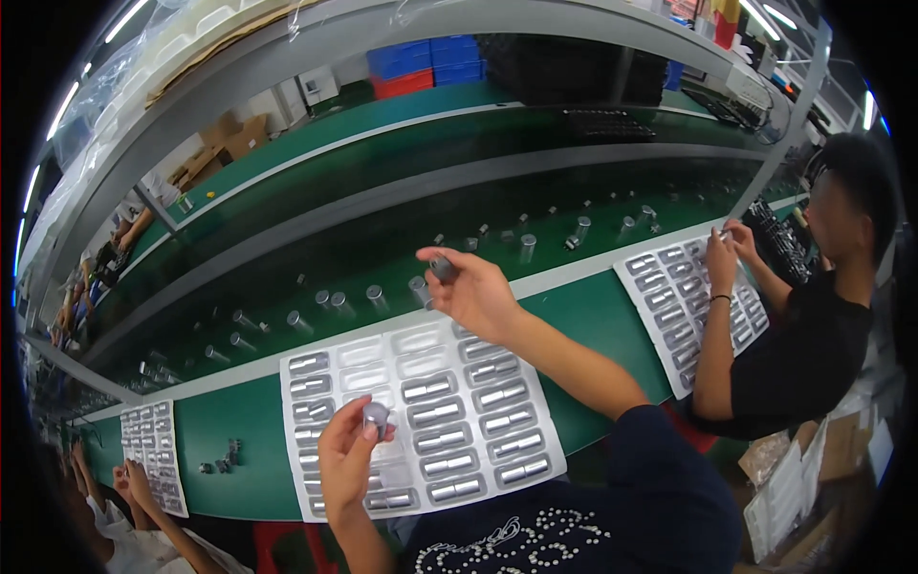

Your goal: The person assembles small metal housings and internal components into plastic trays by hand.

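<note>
Past a green work surface [249, 411] edged by a pale rail [574, 276], a dark green conveyor belt [344, 273] is dotted with short silver metal cylinders [376, 298]; blue plastic crates [454, 57] are stacked in the background. At the far left, a narrow white tray of silver pieces [153, 432] is attended by a co-worker's hands [134, 481]. To its right, a small cluster of dark parts [226, 463] is laid on the green surface. In the middle, a large white moulded plastic tray [363, 352] is placed, most of its slots being filled with silver cylindrical pieces [439, 411]. Over its left half, a rounded grey metal piece [375, 417] is held by the left hand [348, 454], narrowed around it between thumb and fingers. Above the tray's far edge, near the belt, a small dark grey part [442, 269] is held at the bent fingers of the right hand [475, 298]. At the right, another white tray [652, 330] is worked over by a person in a black shirt [798, 349], both hands being raised above it.
</note>
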`<state>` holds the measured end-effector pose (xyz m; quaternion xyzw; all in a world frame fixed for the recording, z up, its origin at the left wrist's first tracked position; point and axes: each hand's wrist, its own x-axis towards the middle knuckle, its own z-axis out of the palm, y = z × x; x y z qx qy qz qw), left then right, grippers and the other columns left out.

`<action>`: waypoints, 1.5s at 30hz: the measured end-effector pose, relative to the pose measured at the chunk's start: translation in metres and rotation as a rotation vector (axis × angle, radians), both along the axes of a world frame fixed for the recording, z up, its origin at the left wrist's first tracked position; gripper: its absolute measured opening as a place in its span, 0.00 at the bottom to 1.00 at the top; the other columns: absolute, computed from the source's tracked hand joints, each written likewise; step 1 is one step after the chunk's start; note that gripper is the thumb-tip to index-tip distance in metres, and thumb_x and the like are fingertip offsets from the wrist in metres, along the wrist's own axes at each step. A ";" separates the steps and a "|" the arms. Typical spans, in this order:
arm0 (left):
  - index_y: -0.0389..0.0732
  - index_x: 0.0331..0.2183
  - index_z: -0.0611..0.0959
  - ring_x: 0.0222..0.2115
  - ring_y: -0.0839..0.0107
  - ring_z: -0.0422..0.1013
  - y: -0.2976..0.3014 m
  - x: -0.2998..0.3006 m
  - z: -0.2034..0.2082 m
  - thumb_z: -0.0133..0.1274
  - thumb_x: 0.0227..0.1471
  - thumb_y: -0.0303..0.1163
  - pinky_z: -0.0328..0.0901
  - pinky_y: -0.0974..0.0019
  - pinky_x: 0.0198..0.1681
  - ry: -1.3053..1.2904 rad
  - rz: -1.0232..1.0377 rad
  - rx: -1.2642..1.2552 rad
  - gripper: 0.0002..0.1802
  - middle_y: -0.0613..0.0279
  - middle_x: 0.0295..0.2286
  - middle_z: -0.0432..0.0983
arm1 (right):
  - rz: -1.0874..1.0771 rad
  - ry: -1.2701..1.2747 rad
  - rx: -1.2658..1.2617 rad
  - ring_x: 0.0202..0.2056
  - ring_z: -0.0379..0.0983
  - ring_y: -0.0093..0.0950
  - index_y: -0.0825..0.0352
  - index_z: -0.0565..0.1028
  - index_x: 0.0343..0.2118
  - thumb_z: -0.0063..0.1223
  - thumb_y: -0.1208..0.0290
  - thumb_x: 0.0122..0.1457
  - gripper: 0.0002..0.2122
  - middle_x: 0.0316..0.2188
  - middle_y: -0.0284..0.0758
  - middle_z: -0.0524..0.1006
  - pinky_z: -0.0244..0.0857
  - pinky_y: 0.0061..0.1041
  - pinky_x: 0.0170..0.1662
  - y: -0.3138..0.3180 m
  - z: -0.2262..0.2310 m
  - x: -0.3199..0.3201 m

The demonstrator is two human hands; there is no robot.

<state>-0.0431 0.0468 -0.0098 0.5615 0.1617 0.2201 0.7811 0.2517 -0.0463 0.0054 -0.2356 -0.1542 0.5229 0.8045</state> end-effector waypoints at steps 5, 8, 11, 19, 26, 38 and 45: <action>0.33 0.55 0.71 0.42 0.69 0.72 -0.018 0.018 0.002 0.52 0.56 0.22 0.69 0.64 0.46 -0.149 0.134 -0.202 0.24 0.55 0.43 0.75 | 0.086 -0.544 -0.138 0.34 0.72 0.20 0.69 0.72 0.48 0.55 0.73 0.61 0.13 0.31 0.31 0.74 0.71 0.23 0.40 -0.022 0.032 -0.048; 0.35 0.56 0.69 0.44 0.70 0.72 -0.023 0.036 0.000 0.52 0.56 0.21 0.69 0.63 0.49 -0.268 0.077 -0.340 0.25 0.57 0.44 0.74 | -0.088 -0.880 -0.094 0.36 0.73 0.21 0.70 0.75 0.45 0.63 0.80 0.53 0.16 0.34 0.31 0.74 0.72 0.22 0.41 -0.035 0.037 -0.049; 0.36 0.53 0.72 0.45 0.67 0.72 -0.026 0.033 -0.004 0.51 0.57 0.22 0.66 0.62 0.52 -0.263 0.078 -0.346 0.22 0.56 0.44 0.75 | -0.031 -1.016 -0.091 0.36 0.73 0.21 0.70 0.77 0.43 0.64 0.80 0.52 0.15 0.36 0.33 0.74 0.72 0.21 0.41 -0.041 0.048 -0.055; 0.34 0.53 0.74 0.40 0.70 0.74 -0.028 0.035 -0.006 0.50 0.59 0.23 0.69 0.67 0.44 -0.311 0.083 -0.472 0.20 0.56 0.41 0.77 | -0.085 -1.365 -0.066 0.36 0.74 0.24 0.72 0.78 0.42 0.66 0.80 0.48 0.17 0.37 0.37 0.75 0.70 0.20 0.38 -0.040 0.044 -0.071; 0.31 0.48 0.78 0.29 0.76 0.72 -0.029 0.031 -0.006 0.53 0.60 0.29 0.67 0.72 0.32 -0.131 0.154 -0.312 0.17 0.60 0.32 0.78 | -0.222 -1.547 0.116 0.37 0.76 0.28 0.73 0.79 0.38 0.69 0.81 0.43 0.17 0.36 0.41 0.77 0.71 0.22 0.38 -0.032 0.034 -0.069; 0.30 0.47 0.79 0.30 0.78 0.71 -0.033 0.038 -0.005 0.52 0.61 0.32 0.68 0.74 0.33 -0.139 0.092 -0.296 0.17 0.60 0.34 0.78 | -0.181 -1.431 -0.027 0.34 0.78 0.28 0.70 0.80 0.37 0.70 0.79 0.43 0.16 0.33 0.39 0.80 0.70 0.23 0.38 -0.035 0.030 -0.079; 0.30 0.48 0.78 0.31 0.79 0.72 -0.028 0.040 -0.015 0.50 0.62 0.32 0.68 0.75 0.35 -0.152 0.069 -0.326 0.18 0.61 0.35 0.78 | -0.234 -1.604 0.004 0.33 0.78 0.30 0.70 0.80 0.36 0.72 0.76 0.42 0.16 0.32 0.38 0.80 0.71 0.23 0.36 -0.031 0.022 -0.080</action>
